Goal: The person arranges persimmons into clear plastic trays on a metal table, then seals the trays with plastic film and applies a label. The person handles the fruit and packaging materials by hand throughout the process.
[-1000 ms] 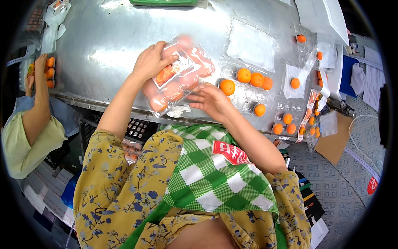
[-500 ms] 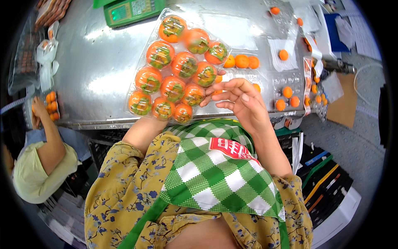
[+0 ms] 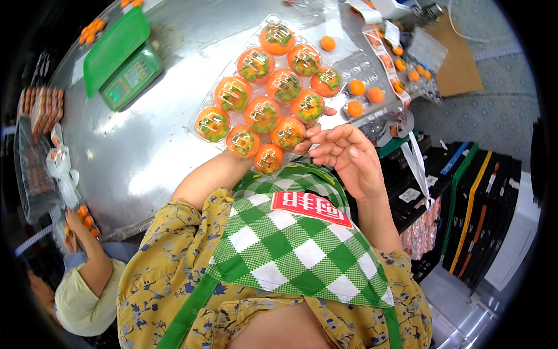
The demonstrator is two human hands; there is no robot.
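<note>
Wearer's hands w/ a clear plastic pack (image 3: pixel 222 142) of twelve orange fruits (image 3: pixel 261 114), green calyces facing the viewer. L hand (image 3: pixel 237 162), mostly hidden, grasps the pack from beneath: its forearm enters under the pack's near edge; palm not visible. Pack is held up in front of the apron (image 3: pixel 273 250), tilted toward the viewer, above the near part of the metal table (image 3: pixel 145 154). R hand (image 3: pixel 353 156) is just right of the grip, fingers loosely bent, palm turned toward the pack, clasping nothing visible; cannot tell if the fingertips touch the pack's right edge.

Surroundings, rel. to the grip. Right, beyond the R hand: clear tray (image 3: pixel 357 68) w/ three small orange fruits (image 3: pixel 375 95); next to it, a label strip (image 3: pixel 381 57). Far side: one loose fruit (image 3: pixel 328 43), on a white sheet. Far left: green scale (image 3: pixel 132 79), its display lit; past that, a cluster of small fruits (image 3: pixel 91 31). Well left: stacked packs (image 3: pixel 40 110). Lower left, well apart: co-worker's hand (image 3: pixel 74 221) at another pack of orange fruit (image 3: pixel 87 220). Lower right, below table level: black crates (image 3: pixel 479 215) w/ coloured edges, approx. side by side.
</note>
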